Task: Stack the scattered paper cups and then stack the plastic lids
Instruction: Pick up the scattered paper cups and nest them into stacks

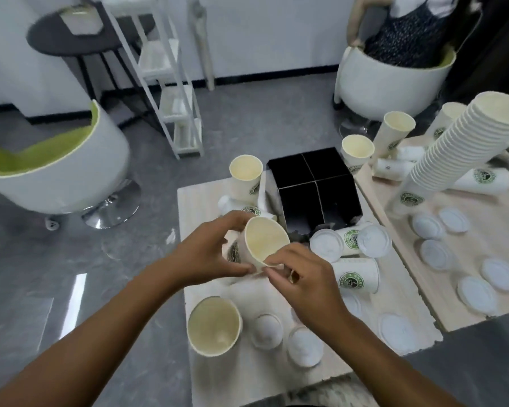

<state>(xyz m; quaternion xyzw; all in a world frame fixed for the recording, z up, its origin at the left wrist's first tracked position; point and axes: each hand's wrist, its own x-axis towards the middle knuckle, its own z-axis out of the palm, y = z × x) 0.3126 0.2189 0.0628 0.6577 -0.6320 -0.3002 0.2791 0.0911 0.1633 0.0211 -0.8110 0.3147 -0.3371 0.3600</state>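
A black cardboard box with four open compartments stands on the pale wooden table and serves as the anchor here. Just left of the box an upright white paper cup with a green round logo stands, with another cup lying on its side at its foot. To the box's right a tall leaning stack of white paper cups rises from a second table surface, with more loose cups upright and toppled behind and beside it. Nearer than the box, on its right, a cup on its side lies between two round translucent plastic lids, and another toppled cup lies nearer still; more lids are scattered over the right-hand surface. Nearest the camera stands an open cup, with lids beside it. In front of the box, raised above the table, is a tilted white paper cup (mouth turned toward the camera). The left hand wraps its fingers round the cup's wall, thumb beneath. The right hand pinches the near rim between thumb and forefinger, its other fingers curled. White tub chairs with green seats and a white ladder shelf stand on the grey floor beyond.
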